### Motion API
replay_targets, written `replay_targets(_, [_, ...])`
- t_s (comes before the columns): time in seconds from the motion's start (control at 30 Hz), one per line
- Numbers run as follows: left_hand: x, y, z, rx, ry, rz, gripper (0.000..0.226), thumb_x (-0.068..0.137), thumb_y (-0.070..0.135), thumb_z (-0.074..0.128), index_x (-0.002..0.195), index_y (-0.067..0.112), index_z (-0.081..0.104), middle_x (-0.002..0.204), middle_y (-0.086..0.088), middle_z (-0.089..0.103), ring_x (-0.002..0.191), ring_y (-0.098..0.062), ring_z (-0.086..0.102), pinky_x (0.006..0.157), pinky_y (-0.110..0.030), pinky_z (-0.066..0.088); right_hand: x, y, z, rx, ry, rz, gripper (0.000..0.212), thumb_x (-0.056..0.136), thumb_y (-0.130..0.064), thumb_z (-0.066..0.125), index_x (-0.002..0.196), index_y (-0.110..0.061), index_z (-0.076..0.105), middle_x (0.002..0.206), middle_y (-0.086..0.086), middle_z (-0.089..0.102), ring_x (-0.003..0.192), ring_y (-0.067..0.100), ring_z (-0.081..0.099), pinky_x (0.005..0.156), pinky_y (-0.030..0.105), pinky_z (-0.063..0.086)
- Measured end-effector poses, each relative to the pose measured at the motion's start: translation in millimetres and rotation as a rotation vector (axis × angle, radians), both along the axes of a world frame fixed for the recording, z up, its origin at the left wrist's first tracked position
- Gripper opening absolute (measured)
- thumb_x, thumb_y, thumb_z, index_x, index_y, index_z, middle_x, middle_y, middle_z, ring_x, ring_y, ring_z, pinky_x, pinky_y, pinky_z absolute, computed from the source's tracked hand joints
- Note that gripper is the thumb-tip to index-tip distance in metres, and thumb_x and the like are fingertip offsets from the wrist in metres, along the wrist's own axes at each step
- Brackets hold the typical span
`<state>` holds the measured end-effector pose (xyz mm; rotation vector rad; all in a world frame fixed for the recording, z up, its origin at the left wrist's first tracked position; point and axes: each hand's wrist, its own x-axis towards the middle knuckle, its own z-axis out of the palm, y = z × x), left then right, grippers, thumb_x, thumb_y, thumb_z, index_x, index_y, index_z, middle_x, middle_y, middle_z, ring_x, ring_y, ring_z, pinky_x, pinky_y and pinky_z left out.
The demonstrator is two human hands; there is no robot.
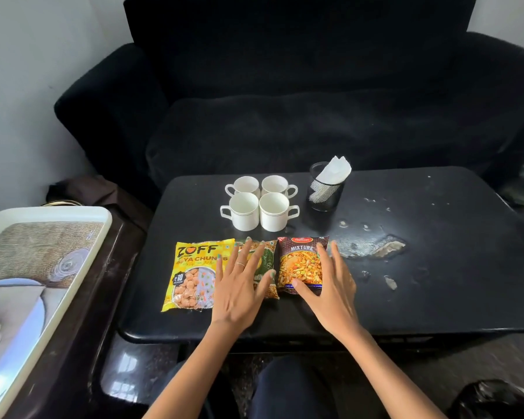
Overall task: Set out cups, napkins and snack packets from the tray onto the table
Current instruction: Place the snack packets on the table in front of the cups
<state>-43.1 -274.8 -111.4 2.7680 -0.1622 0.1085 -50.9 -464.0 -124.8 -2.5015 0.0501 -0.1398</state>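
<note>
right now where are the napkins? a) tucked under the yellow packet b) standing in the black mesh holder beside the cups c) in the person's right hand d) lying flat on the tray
b: the white napkins stick up out of the black mesh holder, right of the four white cups on the table.

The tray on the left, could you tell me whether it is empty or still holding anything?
Empty as far as visible: the tray shows only its printed picture, though its near end is cut off.
</note>
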Motion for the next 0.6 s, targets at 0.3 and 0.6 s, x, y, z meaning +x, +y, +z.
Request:
replay_targets(0.3, [-14, 36, 2, 0.051, 0.056, -0.025, 0.063, 0.086, 0.07, 0.008, 0.143, 0.05, -0.009, 0.156, 0.015, -0.017, 0.145, -0.012, -0.019, 0.117, -0.039, -0.014, -13, 34, -2, -0.33, -0.015, 0.131, 0.076, 0.082, -0.074, 0.034, 0.147, -0.042, 0.011, 0.16, -0.004, -0.003, 0.146, 0.025, -0.012, 0.111, 0.059, -0.004])
replay_targets(0.6, [-4, 46, -7, 0.073, 0.091, -0.048, 0.064, 0.085, 0.071, 0.007, 0.142, 0.05, -0.015, 0.158, 0.011, -0.01, 0.145, -0.015, -0.017, 0.118, -0.043, -0.01, -4, 46, 0, -0.388, 0.016, 0.091, 0.066, 0.083, -0.073, 0.03, 0.143, -0.045, 0.024, 0.16, -0.001, 0.009, 0.147, 0.029, -0.002, 0.109, 0.063, 0.001])
